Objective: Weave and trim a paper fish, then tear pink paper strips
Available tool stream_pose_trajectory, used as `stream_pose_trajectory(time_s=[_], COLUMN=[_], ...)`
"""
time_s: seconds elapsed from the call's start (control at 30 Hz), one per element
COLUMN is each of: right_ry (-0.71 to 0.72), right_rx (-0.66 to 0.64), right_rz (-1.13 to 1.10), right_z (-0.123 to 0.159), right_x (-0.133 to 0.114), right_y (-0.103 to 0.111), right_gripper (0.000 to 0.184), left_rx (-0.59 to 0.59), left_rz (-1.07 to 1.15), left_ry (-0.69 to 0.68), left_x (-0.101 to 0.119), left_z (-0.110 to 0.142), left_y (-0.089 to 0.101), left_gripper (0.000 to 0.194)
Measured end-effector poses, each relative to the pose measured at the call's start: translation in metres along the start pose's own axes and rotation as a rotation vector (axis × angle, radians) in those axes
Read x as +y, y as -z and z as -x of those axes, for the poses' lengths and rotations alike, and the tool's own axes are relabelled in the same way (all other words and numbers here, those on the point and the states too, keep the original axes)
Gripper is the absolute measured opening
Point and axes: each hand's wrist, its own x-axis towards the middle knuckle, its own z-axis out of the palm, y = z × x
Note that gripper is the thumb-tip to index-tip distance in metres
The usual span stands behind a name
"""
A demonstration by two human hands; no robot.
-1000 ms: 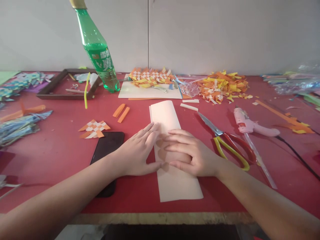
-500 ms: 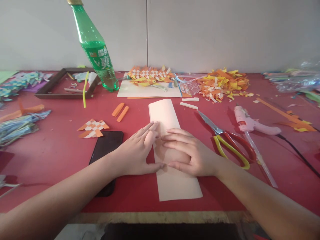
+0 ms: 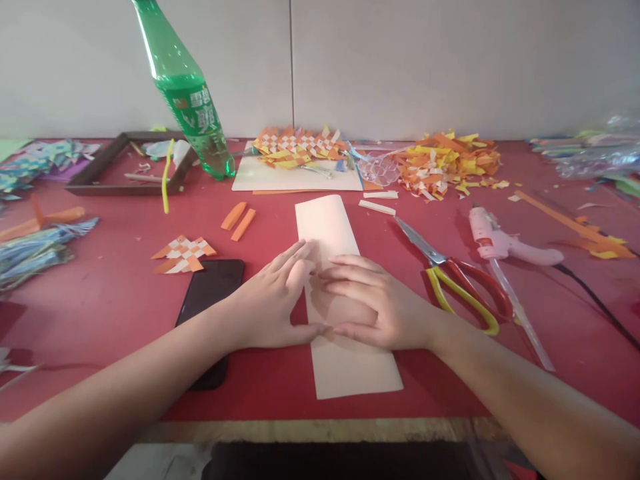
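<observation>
A long cream sheet of folded paper [image 3: 357, 370] lies lengthwise on the red table in front of me. My left hand [image 3: 280, 297] rests at its left edge, fingers stretched out, fingertips on the paper. Across the middle of the sheet lies my right hand [image 3: 377, 303], flat with its fingers spread. The two thumbs nearly meet on the paper. Partly under my left forearm is a black phone [image 3: 213, 287], with a woven orange and white paper piece [image 3: 185, 255] at its far corner. Scissors [image 3: 445, 267] with red and yellow handles lie to the right of my right hand.
A green bottle [image 3: 190, 107] stands back left beside a dark frame [image 3: 125, 190]. Woven paper [image 3: 300, 147] lies on a board at the back, near a heap of orange and yellow scraps [image 3: 445, 163]. A pink glue gun [image 3: 505, 240] with a cord lies right.
The whole view has shifted very slightly. Both hands stay in nearly the same place on the paper, and nothing was picked up or let go.
</observation>
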Motion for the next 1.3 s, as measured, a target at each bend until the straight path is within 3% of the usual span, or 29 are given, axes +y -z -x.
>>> stream_pose_trajectory(time_s=[0.33, 0.63, 0.87, 1.3], right_ry=[-0.001, 0.016, -0.007, -0.021], right_rx=[-0.003, -0.008, -0.041, -0.054], right_rz=[0.011, -0.026, -0.012, -0.013], right_z=[0.0003, -0.0023, -0.001, -0.0001], right_x=[0.0004, 0.0002, -0.0002, -0.0002], right_y=[-0.0008, -0.0009, -0.0001, 0.0], right_gripper=[0.055, 0.055, 0.055, 0.053], left_rx=[-0.004, 0.101, 0.041, 0.005], left_rz=[-0.013, -0.267, -0.272, -0.274], left_ry=[0.0, 0.109, 0.137, 0.161], left_x=[0.0005, -0.0037, -0.0016, -0.0006], left_z=[-0.001, 0.0001, -0.0002, -0.0017], left_y=[0.0006, 0.0014, 0.0006, 0.0008], left_gripper=[0.068, 0.063, 0.074, 0.074])
